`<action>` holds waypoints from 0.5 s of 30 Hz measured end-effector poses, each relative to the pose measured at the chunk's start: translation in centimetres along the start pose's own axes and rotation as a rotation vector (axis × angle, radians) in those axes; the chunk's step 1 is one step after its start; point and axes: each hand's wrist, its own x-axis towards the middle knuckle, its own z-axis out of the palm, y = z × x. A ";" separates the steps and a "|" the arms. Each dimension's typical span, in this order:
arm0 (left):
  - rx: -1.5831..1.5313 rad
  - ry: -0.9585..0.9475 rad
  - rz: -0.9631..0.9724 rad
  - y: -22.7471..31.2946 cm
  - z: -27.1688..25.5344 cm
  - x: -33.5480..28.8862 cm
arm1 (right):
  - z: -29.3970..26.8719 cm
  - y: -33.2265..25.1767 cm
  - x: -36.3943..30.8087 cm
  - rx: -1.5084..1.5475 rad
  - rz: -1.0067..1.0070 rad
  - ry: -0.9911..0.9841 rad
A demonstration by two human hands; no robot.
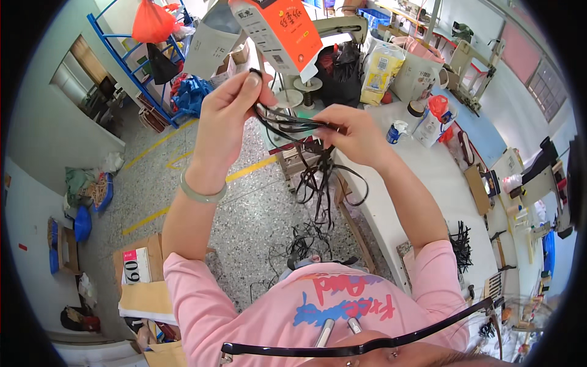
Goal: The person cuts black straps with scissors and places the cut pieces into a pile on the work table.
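Note:
A bunch of thin, flat black cords (293,123) stretches between my hands in front of my chest. My left hand (235,104) is raised higher, thumb and fingers pinched on the upper end of the cords. A pale bangle sits on that wrist. My right hand (354,136) is closed round the bunch further along, its palm partly hiding the cords. Below it the loose ends hang down in loops past the table edge. What the cords are for does not show.
More black cords (306,241) lie on the floor by my lap. A white table (391,202) runs along the right, with short black strips (461,244) on it. Ahead are an orange-and-white box (284,30), metal spools (309,88) and a black bag (342,79). A blue rack (122,52) stands left.

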 end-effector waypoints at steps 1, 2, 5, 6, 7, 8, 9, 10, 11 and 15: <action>-0.032 0.031 -0.006 -0.4 -0.6 -0.2 | -0.1 -1.1 0.3 -0.210 -0.127 0.070; -0.039 0.026 0.000 -1.0 -1.3 0.0 | -0.2 -1.6 0.6 -0.420 -0.255 0.141; 0.011 0.011 0.016 -1.9 -2.8 0.2 | -1.4 -3.5 1.6 -0.510 -0.553 0.455; 0.002 0.001 0.020 -1.9 -2.8 0.3 | -1.9 -4.5 1.7 -0.540 -0.602 0.550; -0.027 0.011 -0.016 -1.9 -2.7 0.2 | -2.2 -5.1 1.8 -0.547 -0.655 0.642; -0.054 0.021 -0.053 -1.9 -2.7 0.3 | -2.2 -5.0 1.9 -0.558 -0.653 0.647; -0.067 -0.007 0.076 -1.9 -3.3 0.6 | -2.0 -4.5 2.2 -0.656 -0.652 0.675; -0.162 0.072 0.105 -1.4 -3.9 1.0 | -1.7 -3.6 2.4 -0.756 -0.645 0.706; -0.256 0.152 0.132 -0.5 -4.7 1.5 | -1.9 -1.2 2.0 -0.838 -0.412 0.585; -0.449 0.005 0.378 3.1 -11.5 3.2 | -4.5 9.9 -2.7 -1.105 0.127 0.335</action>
